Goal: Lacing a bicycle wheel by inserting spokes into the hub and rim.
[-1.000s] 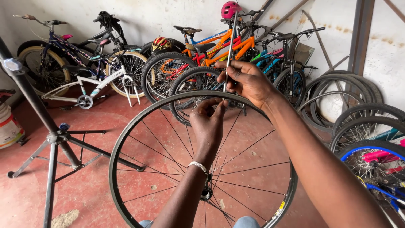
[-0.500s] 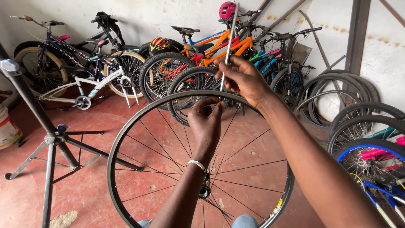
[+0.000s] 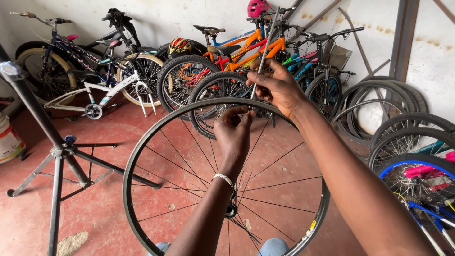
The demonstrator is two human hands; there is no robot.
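Note:
A bare bicycle wheel rim (image 3: 142, 147) with thin spokes and a hub (image 3: 231, 210) stands upright in front of me. My left hand (image 3: 233, 134) reaches through the spokes and pinches at the top of the rim from inside. My right hand (image 3: 277, 85) is above the rim's top edge, its fingers closed on a long thin metal spoke (image 3: 265, 45) that points up and slightly right. The spoke's lower end meets the rim near my left fingertips. A beaded bracelet (image 3: 222, 178) sits on my left wrist.
A black repair stand (image 3: 57, 151) stands on the red floor at left. Several bicycles (image 3: 227, 52) lean along the back wall, with a pink helmet (image 3: 257, 7) on one. Loose tyres and wheels (image 3: 407, 128) are stacked at right. A white bucket (image 3: 8, 142) is at the far left.
Both hands stay at the top of the rim. My right hand has shifted slightly with the spoke, and the view has drifted a little.

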